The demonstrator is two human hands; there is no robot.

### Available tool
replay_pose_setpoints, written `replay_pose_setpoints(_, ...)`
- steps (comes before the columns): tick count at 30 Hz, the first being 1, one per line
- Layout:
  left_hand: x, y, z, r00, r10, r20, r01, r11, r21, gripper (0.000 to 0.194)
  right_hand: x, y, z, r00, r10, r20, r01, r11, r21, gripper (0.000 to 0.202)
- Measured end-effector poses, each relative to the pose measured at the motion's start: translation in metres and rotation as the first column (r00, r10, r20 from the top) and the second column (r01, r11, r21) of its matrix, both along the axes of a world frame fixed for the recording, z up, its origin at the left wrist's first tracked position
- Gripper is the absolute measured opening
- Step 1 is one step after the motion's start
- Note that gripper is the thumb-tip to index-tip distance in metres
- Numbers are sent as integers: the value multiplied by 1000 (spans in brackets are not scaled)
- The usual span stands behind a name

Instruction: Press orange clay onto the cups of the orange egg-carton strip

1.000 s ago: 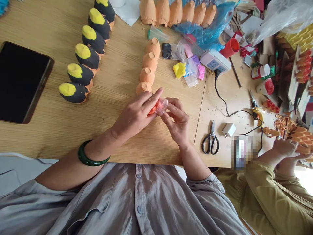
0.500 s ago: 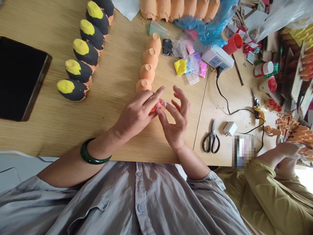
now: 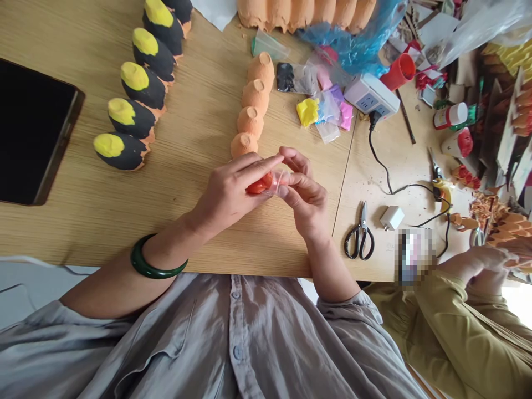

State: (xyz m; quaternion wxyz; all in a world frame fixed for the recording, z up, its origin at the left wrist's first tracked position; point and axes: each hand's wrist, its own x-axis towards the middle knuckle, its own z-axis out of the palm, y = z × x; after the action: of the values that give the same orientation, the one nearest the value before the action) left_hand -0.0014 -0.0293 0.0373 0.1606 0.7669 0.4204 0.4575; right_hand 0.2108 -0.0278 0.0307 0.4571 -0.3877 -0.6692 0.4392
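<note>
- Left hand (image 3: 228,185): grip clamped on the orange lump (image 3: 258,184), fingers laid over its top; their undersides are hidden.
- Right hand (image 3: 310,202): thumb and forefinger together on the free end of the clear wrapper (image 3: 273,186), at the lump's right side.
- Orange lump: between the two hands, just beside the near end of the row of orange cups (image 3: 251,121); its height over the bench (image 3: 199,133) cannot be told.
- Handling (judged): the left grip should steady the lump without flattening it, since it looks soft.
- The right pinch should take film alone and draw evenly, lest thin plastic tear or cling.
- Working low over bare wood, clear of the cups, would be prudent.
</note>
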Motion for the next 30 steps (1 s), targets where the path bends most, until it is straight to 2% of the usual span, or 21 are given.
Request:
replay_pose_setpoints(3,1,1,2,1000,15,24,-15,1000,20,31,5,4,-4,1000,7,-17,-8,998,-57,30)
replay_pose_setpoints(7,-1,2,-1,998,52,-29,-52,999,12,33,7,3,-3,998,-6,59,12,995,-100,30)
replay_pose_setpoints(13,-3,4,-9,998,56,-31,-53,994,95,38,5,2,7,986,-24,163,23,1000,8,22)
replay_pose_setpoints(17,-2,4,-6,999,39,-2,-39,999,13,39,6,3,11,1000,-3,-13,1,984,-177,23)
replay_pose_setpoints(22,-3,2,-2,999,54,4,-54,994,-94,44,3,6,17,966,-68,-250,-50,898,-436,40)
replay_pose_setpoints(25,-3,2,-1,998,52,17,-50,995,-92,46,0,7,19,934,-126,-334,-50,881,-471,44)
replay_pose_setpoints(28,-2,2,0,998,59,19,-58,997,-58,44,-2,6,20,933,-180,-311,22,893,-450,52)
replay_pose_setpoints(30,-2,3,-1,997,68,26,-67,997,-40,43,-4,5,21,935,-205,-289,63,900,-431,50)
